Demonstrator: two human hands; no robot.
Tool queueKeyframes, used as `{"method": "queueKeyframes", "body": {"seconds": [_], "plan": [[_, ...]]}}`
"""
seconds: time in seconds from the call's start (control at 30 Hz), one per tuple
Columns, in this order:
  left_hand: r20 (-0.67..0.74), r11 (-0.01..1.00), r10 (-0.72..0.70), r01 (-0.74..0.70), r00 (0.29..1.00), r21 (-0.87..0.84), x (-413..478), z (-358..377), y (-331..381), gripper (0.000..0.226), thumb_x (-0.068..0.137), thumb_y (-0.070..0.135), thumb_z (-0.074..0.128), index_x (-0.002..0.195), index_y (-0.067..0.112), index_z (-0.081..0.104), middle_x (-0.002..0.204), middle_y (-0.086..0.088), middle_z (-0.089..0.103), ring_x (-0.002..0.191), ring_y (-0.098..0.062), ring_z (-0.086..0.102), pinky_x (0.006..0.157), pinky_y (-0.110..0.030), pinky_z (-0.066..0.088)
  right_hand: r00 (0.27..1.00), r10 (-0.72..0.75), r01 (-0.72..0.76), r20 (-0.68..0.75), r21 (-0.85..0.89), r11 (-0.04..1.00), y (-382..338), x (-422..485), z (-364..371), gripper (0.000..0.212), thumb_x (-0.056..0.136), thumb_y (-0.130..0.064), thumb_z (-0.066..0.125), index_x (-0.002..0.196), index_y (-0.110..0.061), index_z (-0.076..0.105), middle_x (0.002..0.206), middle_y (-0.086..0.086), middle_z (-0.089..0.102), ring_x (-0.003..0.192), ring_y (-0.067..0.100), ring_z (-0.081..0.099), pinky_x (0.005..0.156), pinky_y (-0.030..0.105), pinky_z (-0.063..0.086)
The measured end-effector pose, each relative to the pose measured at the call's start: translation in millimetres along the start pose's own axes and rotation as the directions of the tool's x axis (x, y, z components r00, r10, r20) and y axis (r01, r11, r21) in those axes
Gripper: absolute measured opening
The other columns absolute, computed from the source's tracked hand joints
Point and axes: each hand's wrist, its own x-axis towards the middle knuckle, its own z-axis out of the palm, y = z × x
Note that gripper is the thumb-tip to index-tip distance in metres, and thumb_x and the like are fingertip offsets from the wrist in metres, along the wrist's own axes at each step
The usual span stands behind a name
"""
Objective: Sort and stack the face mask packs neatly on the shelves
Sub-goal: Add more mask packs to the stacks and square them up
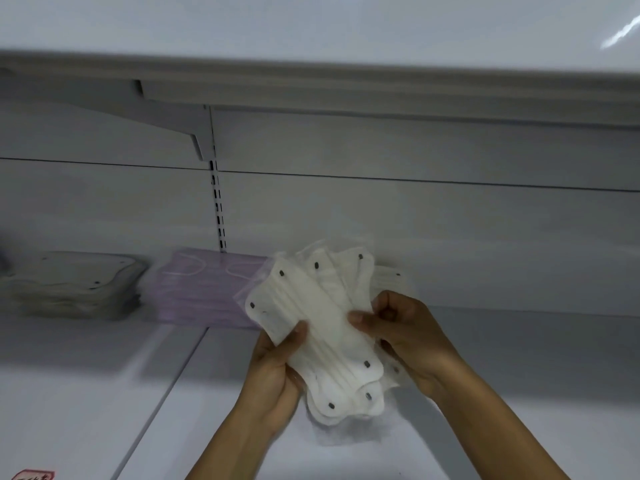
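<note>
Masks [318, 327] fanned, long axes diagonal

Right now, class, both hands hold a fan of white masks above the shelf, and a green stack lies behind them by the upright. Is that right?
One detail is wrong. The head view shows the stack behind the white masks is purple, not green. Both the left hand and right hand do hold the fan above the shelf.
</note>
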Motion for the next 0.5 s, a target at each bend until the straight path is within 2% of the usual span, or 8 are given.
{"method": "queueKeyframes", "body": {"seconds": [0.1,0.17,0.2,0.3,0.37,0.47,0.5], "plan": [[-0.056,1.0,0.009,-0.01,0.998,-0.019,0,-6,2,0.061,0.076,0.008,0.077,0.133,0.008,0.053,0.131,-0.018,0.059,0.121,-0.035,0.057,0.104,-0.055,0.043,0.997,0.066,-0.07,0.027,0.177,0.982,3,1,0,0.03,0.087,-0.019,0.067,0.06,-0.012,0.055,0.068,0.009,0.062,0.059,0.019,0.06,0.057,0.031,0.049],[-0.091,1.0,0.008,-0.009,0.996,-0.019,1,-9,4,0.054,0.081,0.003,0.069,0.133,0.01,0.053,0.129,-0.015,0.062,0.119,-0.032,0.06,0.097,-0.051,0.05,0.998,0.064,-0.068,0.028,0.199,0.978,5,1,-3,0.026,0.09,-0.02,0.062,0.066,-0.011,0.06,0.076,0.01,0.068,0.067,0.022,0.065,0.062,0.034,0.052],[-0.11,1.0,0.01,-0.012,0.994,-0.018,1,-8,4,0.053,0.081,0.003,0.065,0.133,0.011,0.053,0.128,-0.014,0.062,0.118,-0.032,0.06,0.095,-0.05,0.051,0.999,0.048,-0.049,0.012,0.167,0.985,5,1,-5,0.024,0.092,-0.02,0.061,0.07,-0.01,0.061,0.077,0.01,0.069,0.069,0.022,0.065,0.061,0.033,0.051],[-0.172,0.999,0.038,-0.044,0.984,-0.031,2,-12,5,0.053,0.08,0.004,0.063,0.132,0.013,0.054,0.128,-0.014,0.063,0.117,-0.033,0.06,0.1,-0.054,0.046,0.997,-0.032,0.026,-0.074,-0.086,0.996,7,3,-14,0.014,0.092,-0.015,0.062,0.08,-0.009,0.065,0.068,0.004,0.067,0.061,0.016,0.063,0.049,0.023,0.046],[-0.178,0.998,0.018,-0.029,0.984,-0.063,2,-15,7,0.053,0.081,0.004,0.066,0.132,0.013,0.055,0.127,-0.015,0.063,0.117,-0.034,0.06,0.102,-0.056,0.043,0.978,-0.105,0.085,-0.18,-0.116,0.99,6,5,-25,0.008,0.089,-0.008,0.064,0.082,-0.012,0.064,0.061,-0.001,0.065,0.053,0.012,0.061,0.045,0.021,0.044],[-0.163,0.983,-0.097,0.069,0.982,-0.172,0,-11,10,0.064,0.074,0.01,0.081,0.132,0.007,0.055,0.127,-0.017,0.063,0.118,-0.035,0.06,0.103,-0.056,0.043,0.884,-0.145,0.233,-0.444,0.149,0.961,7,8,-51,0.019,0.089,-0.002,0.063,0.078,-0.017,0.06,0.064,-0.003,0.065,0.055,0.011,0.064,0.048,0.022,0.049],[-0.158,0.975,-0.132,0.099,0.979,-0.197,-1,-10,11,0.06,0.075,0.012,0.079,0.13,0.005,0.056,0.123,-0.017,0.065,0.113,-0.034,0.062,0.099,-0.054,0.047,0.864,-0.119,0.267,-0.489,0.244,0.932,8,6,-58,0.018,0.089,0.0,0.061,0.08,-0.016,0.061,0.068,-0.003,0.067,0.059,0.012,0.066,0.051,0.022,0.051]]}}
